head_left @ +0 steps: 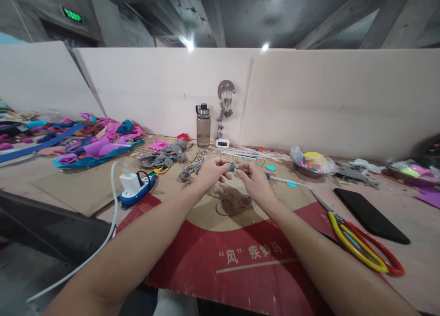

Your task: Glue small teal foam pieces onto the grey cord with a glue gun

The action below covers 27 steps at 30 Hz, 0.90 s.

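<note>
Above the cardboard (206,219), my left hand (213,173) pinches a small dark teal felt piece (232,167) between thumb and fingertips. My right hand (255,178) is closed at the piece's right side, fingertips together; what they grip is too small to make out. Beneath both hands a thin grey cord (225,208) lies in loose loops. To the left of my left hand sits a small bundle of grey yarn (184,175). Turquoise felt cutouts (271,168) lie just beyond my right hand, close to a blue-ended stick (282,179).
Large scissors (357,242) and a black phone (371,215) lie at right. A blue power strip (137,192) with a white cable (115,206) is at left. Behind stand a water bottle (203,128), a small clock (222,143) and a hanging grey felt mobile (226,91). A bowl (309,170) holds scraps.
</note>
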Each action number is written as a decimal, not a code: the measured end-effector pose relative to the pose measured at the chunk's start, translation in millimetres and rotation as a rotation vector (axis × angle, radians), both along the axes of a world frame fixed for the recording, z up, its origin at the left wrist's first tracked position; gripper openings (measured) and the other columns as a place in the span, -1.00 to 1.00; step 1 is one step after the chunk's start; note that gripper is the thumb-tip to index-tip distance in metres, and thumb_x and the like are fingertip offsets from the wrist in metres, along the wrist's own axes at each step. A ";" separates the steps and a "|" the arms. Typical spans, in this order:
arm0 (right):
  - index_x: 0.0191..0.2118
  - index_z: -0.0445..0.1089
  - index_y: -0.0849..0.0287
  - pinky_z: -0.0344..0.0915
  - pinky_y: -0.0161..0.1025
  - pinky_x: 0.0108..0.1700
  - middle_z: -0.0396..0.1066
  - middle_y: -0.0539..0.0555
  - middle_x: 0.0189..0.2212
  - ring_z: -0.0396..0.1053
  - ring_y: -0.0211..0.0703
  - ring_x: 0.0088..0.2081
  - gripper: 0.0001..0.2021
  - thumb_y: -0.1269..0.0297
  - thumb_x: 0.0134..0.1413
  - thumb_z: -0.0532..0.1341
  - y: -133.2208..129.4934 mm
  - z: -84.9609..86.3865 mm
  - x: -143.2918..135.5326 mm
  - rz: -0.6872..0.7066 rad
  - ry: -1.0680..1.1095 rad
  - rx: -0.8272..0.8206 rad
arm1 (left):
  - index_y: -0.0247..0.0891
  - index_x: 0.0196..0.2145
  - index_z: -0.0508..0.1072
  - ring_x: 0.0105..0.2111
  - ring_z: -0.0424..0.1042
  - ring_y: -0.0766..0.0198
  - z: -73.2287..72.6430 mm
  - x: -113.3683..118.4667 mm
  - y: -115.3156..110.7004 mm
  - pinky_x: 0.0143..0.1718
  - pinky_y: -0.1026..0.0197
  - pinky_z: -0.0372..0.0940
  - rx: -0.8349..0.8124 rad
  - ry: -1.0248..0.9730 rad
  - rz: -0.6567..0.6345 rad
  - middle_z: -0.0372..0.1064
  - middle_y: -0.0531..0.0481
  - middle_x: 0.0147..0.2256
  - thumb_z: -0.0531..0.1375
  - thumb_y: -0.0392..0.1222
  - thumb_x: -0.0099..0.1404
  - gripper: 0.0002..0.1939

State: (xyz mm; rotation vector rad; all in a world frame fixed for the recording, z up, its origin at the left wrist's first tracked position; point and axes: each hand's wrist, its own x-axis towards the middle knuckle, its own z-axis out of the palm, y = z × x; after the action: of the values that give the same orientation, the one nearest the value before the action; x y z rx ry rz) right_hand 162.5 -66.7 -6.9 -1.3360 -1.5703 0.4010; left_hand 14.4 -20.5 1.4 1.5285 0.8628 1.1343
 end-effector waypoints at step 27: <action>-0.30 0.34 -0.02 -0.22 -0.30 -0.62 -0.09 -0.12 -0.62 -0.27 -0.34 -0.64 -0.81 0.06 -0.04 0.15 -46.9 73.2 48.1 0.451 0.592 -0.005 | -0.35 -0.44 0.36 -0.59 0.37 0.47 4.0 -76.9 75.1 -0.68 0.50 0.14 -0.185 -0.722 0.544 0.37 0.05 -0.53 0.19 -0.38 0.05 -0.94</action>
State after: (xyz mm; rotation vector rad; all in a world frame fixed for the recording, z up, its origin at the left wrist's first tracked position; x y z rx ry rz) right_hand 210.6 -113.6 66.3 -0.7478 -1.3408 0.9800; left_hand -62.4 54.6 5.4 0.6369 0.8511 1.7855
